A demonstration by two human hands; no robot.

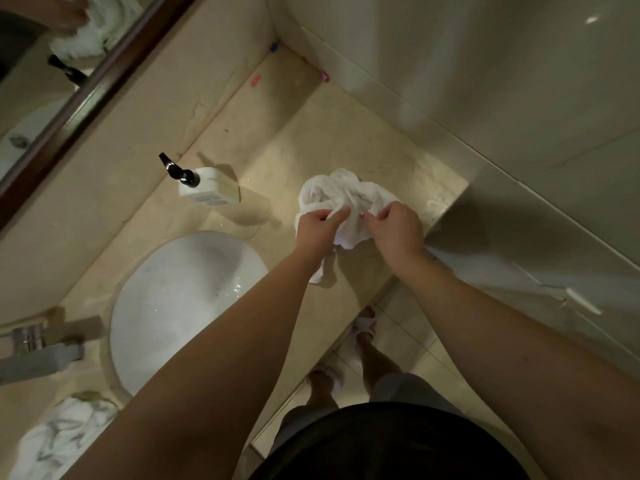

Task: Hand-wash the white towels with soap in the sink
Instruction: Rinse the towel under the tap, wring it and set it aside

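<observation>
We see the left hand (317, 228) and right hand (396, 230) both gripping the crumpled white towel (341, 199) on the countertop (346, 133), at two o'clock from the sink (180, 299).

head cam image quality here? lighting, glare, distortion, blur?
Head view: dim warm light, wide-angle bending of the counter edges; glare spot on the wall tile; soap bottle casts a hard shadow; faucet at the left edge is blurred; both hands, left hand and right hand, on the white towel stay fairly sharp.
</observation>
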